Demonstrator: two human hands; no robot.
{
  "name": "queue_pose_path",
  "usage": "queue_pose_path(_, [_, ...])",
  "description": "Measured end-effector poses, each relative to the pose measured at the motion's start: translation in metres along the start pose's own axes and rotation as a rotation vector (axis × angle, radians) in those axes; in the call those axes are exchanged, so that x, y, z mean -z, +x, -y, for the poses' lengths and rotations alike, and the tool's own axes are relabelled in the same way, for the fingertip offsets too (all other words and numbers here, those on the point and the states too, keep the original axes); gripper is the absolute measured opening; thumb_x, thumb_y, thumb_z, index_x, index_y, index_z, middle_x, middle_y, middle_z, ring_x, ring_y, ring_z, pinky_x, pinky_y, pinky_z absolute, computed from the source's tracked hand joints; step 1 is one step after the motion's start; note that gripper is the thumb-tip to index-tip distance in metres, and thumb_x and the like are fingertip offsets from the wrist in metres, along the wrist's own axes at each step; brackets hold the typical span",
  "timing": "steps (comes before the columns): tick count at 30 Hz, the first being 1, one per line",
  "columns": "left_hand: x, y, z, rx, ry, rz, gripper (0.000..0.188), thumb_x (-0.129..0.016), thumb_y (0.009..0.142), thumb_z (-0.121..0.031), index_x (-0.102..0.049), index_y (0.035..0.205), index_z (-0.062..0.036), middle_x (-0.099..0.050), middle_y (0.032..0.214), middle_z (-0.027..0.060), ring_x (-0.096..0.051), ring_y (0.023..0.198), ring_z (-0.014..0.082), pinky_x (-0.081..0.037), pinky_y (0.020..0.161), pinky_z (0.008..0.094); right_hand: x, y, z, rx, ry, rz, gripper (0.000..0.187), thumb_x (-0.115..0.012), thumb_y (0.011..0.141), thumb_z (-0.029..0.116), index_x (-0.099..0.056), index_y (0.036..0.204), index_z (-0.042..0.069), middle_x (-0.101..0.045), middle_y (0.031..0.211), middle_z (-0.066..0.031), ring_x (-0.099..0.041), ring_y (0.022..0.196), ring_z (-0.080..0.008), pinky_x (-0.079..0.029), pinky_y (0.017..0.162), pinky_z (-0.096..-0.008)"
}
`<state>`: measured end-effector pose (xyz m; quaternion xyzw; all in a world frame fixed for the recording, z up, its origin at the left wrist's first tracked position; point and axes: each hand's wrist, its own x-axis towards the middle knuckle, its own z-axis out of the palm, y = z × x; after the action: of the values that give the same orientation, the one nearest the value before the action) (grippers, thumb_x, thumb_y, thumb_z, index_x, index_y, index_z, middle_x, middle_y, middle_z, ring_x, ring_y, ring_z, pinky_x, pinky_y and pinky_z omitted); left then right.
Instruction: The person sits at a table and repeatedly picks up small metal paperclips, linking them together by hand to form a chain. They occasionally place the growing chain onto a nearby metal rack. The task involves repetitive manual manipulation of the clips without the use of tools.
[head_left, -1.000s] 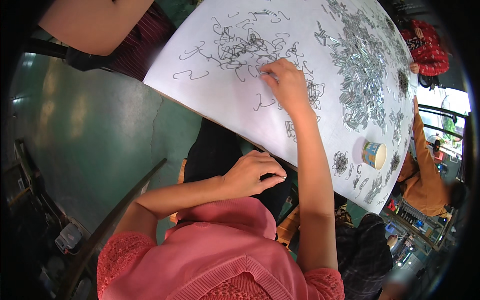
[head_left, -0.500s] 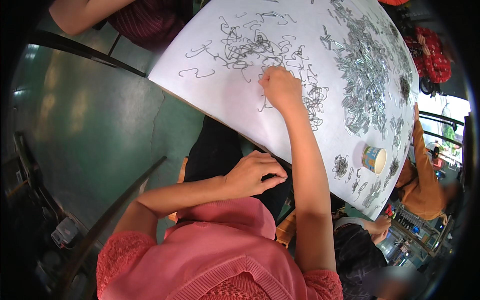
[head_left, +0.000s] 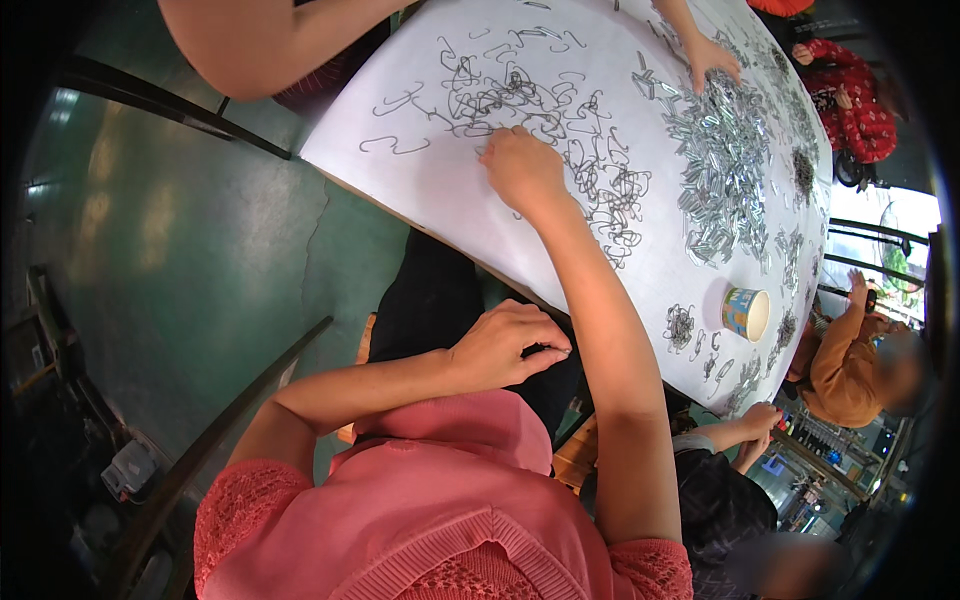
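Observation:
My right hand (head_left: 526, 170) is over the white table (head_left: 430, 190), its curled fingertips at the near edge of a loose pile of thin bent wire hooks (head_left: 515, 95). What those fingers pinch, if anything, is hidden under the hand. Below the table edge, above my lap, my left hand (head_left: 512, 345) is closed with thumb and forefinger pressed together. Whatever it may hold is too small to make out. More wire hooks (head_left: 620, 190) trail off to the right of my right hand, and a few single ones lie at the left.
A big heap of shiny metal strips (head_left: 720, 165) covers the table's right part, with another person's hand (head_left: 712, 62) on its far edge. A paper cup (head_left: 745, 314) stands nearer, beside a small dark wire pile (head_left: 680, 327). Another person's arm (head_left: 270, 40) is at upper left.
My right hand has moved left along the hooks. My left hand stays in place. Across the table, another person's arm has come in, its hand reaching the metal strips.

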<state>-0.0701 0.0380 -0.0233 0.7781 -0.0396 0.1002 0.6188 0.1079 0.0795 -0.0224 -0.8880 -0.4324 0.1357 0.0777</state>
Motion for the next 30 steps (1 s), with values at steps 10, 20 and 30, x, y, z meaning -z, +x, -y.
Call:
queue_pose_path(10, [-0.013, 0.003, 0.0, -0.018, -0.026, -0.015, 0.01, -0.071, 0.08, -0.011, -0.069, 0.089, -0.0083, -0.069, 0.086, 0.0036, -0.062, 0.078, 0.0203, -0.047, 0.072, 0.0327, 0.002, -0.095, -0.097, -0.298, 1.31, -0.062, 0.012, -0.061, 0.089, 0.009, -0.055, 0.095, 0.002, -0.06, 0.078, -0.0061, -0.049, 0.062, -0.0089, -0.039, 0.054, -0.0224])
queue_pose_path(20, [-0.029, 0.019, -0.009, -0.003, -0.03, -0.04, 0.014, -0.069, 0.08, -0.004, -0.069, 0.093, -0.0042, -0.068, 0.085, 0.0075, -0.063, 0.074, 0.0193, -0.049, 0.068, 0.0299, 0.013, -0.239, -0.068, -0.467, 1.743, -0.474, 0.039, -0.065, 0.083, -0.001, -0.043, 0.115, 0.004, -0.063, 0.087, -0.0102, -0.057, 0.065, -0.0112, -0.039, 0.047, -0.0189])
queue_pose_path(30, [-0.05, 0.025, -0.021, 0.031, -0.001, 0.021, 0.024, -0.068, 0.08, 0.001, -0.067, 0.103, -0.0036, -0.069, 0.09, 0.0084, -0.065, 0.08, 0.0147, -0.051, 0.072, 0.0264, 0.003, -0.28, -0.04, -0.488, 1.68, -0.802, 0.032, -0.063, 0.085, -0.005, -0.045, 0.11, 0.004, -0.064, 0.091, -0.0125, -0.062, 0.069, -0.0141, -0.05, 0.051, -0.0222])
